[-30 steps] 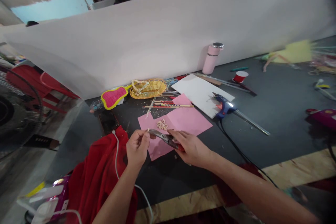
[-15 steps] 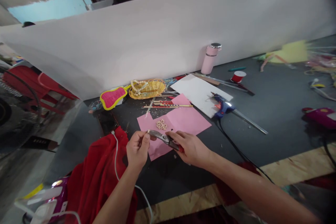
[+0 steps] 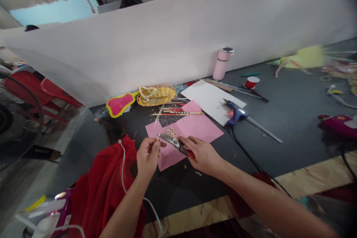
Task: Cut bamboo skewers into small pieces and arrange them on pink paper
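Between thumb and fingers, my left hand (image 3: 150, 155) pinches a short pale wooden stick (image 3: 158, 137), its tip pointing up. My right hand (image 3: 203, 155) is wrapped round the red handles of pruning shears (image 3: 174, 142). The shears' metal blades reach left to the stick, close to its upper end. Below them lies a sheet of pink paper (image 3: 199, 128) with a small heap of cut pale pieces (image 3: 171, 132) on it. Several red and pale printed chopsticks (image 3: 178, 111) rest just behind the paper.
A wicker basket (image 3: 164, 96) holding a beaded string stands by the white partition. To the right are a white board (image 3: 206, 96), a blue glue gun (image 3: 237, 114), a red spool (image 3: 251, 83) and a pink flask (image 3: 221, 65). Red cloth (image 3: 103, 178) with a white cable lies at left.
The stick now stands more upright and shows more above my left fingers. The shears have tilted slightly, and their blades appear further apart. Both hands have stayed nearly in place.
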Available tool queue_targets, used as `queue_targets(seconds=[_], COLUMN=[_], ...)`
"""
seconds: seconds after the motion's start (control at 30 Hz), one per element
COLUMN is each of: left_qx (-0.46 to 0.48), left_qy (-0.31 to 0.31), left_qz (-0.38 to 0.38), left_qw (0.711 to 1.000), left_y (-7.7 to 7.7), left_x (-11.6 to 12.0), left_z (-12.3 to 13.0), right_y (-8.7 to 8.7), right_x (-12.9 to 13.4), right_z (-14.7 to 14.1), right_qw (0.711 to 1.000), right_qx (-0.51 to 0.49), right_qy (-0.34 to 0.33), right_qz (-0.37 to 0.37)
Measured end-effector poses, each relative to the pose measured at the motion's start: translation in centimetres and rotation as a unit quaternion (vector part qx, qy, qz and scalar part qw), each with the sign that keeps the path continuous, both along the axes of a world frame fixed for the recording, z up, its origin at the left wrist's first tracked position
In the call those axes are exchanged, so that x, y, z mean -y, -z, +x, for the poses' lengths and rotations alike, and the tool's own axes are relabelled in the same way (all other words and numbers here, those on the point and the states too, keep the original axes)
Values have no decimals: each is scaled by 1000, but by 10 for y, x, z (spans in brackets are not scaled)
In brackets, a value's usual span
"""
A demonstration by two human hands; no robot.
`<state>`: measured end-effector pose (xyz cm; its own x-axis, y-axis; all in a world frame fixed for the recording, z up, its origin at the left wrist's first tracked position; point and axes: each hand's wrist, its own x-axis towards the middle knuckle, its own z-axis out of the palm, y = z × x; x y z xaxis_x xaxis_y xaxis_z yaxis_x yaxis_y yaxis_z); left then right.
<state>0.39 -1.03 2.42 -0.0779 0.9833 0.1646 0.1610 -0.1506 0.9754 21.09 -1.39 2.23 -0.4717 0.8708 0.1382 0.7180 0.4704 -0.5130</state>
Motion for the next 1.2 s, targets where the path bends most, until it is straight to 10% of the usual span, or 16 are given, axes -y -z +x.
queue_targets(seconds=[0.77, 1.2], left_qx=[199, 306], left_qy=[97, 258], left_qz=[-110, -228], left_qw=[969, 888], left_y=[6, 1], left_x=[-5, -11], left_z=[-2, -15], right_y=[0, 4], right_x=[-1, -7], right_z=[6, 12], right_qw=[1000, 999], right_qx=[13, -18], right_qy=[-13, -49], right_qz=[-2, 5])
